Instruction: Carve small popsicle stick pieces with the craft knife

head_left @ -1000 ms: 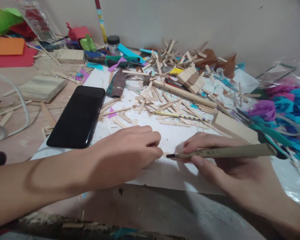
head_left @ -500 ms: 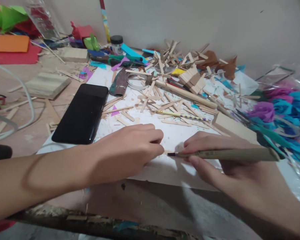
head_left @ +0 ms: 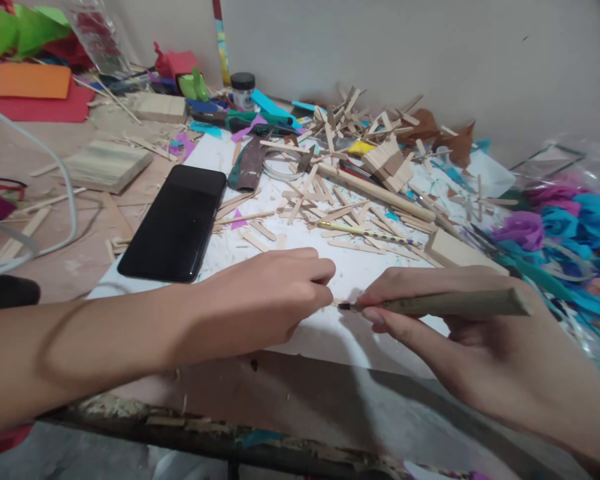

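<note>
My left hand (head_left: pixel 283 293) is closed in a pinch over the white paper (head_left: pixel 310 340). A thin sliver of wood (head_left: pixel 335 303) pokes out at its fingertips; the rest of it is hidden by the fingers. My right hand (head_left: pixel 480 353) grips a carving chisel (head_left: pixel 450 303) with a wooden handle, lying nearly level and pointing left. The chisel's dark metal tip touches or almost touches the sliver, close to my left fingertips. Beyond my left forearm lies a black phone (head_left: pixel 175 223).
Loose craft sticks (head_left: pixel 345 207) are heaped at the back, with a patterned pencil (head_left: pixel 370 233) in front. A wooden block (head_left: pixel 460 252) sits beyond my right hand. Crepe-paper flowers (head_left: pixel 565 220) crowd the right side. A white cable (head_left: pixel 65 173) loops at left; the table edge (head_left: pixel 205 437) is near.
The view has shifted slightly, moving the table's things to the right. The chisel's handle end has swung inward, while its tip stays by my left fingertips. Both hands keep their grip.
</note>
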`<state>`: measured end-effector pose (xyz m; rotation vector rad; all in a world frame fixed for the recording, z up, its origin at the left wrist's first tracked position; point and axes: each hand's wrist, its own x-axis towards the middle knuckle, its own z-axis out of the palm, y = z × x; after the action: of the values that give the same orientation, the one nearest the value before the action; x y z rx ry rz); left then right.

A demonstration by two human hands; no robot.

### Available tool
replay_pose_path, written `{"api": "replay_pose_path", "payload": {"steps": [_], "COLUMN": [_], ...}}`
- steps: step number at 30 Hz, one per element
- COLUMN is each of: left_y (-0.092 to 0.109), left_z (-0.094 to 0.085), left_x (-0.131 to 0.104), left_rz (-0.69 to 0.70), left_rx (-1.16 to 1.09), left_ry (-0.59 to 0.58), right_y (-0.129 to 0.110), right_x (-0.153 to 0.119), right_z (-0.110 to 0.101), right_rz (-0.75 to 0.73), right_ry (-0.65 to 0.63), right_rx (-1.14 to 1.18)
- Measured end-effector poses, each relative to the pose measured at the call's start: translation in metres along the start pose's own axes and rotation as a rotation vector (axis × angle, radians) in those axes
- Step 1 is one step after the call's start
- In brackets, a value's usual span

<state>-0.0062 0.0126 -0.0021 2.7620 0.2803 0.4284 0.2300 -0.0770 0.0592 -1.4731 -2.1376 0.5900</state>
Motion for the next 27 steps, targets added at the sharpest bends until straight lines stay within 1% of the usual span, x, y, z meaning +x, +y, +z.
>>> {"api": "replay_pose_path", "payload": {"steps": [5,9,14,16,22,25,27], "left_y": [0.000,0.000,-0.001,-0.002,-0.001,0.000,0.000], "left_z": [0.001,0.001,0.002,0.003,0.003,0.002,0.001], "left_x": [0.000,-0.001,0.000,0.000,-0.002,-0.002,-0.001], "left_rz": [0.001,0.012,0.025,0.025,0.047,0.040,0.046], "left_rx": [0.034,0.017,0.011,0.007,-0.002,0.000,-0.001], "left_ry": [0.019,0.033,0.059,0.065,0.055,0.049,0.029], "right_y": [0.001,-0.001,-0.004,-0.004,0.001,0.004,0.006], "right_x": [-0.002,0.000,0.003,-0.001,-0.024,-0.027,-0.025], "right_z": [0.001,0.002,0.005,0.005,0.011,0.015,0.014], "right_rz": [0.042,0.005,-0.004,-0.030,-0.182,-0.190,-0.149], "right_ry": [0.000,-0.015,-0.019,-0.012,0.029,0.053,0.044], "right_rx": [0.012,-0.013,0.015,-0.002,-0.128,-0.153,-0.137]}}
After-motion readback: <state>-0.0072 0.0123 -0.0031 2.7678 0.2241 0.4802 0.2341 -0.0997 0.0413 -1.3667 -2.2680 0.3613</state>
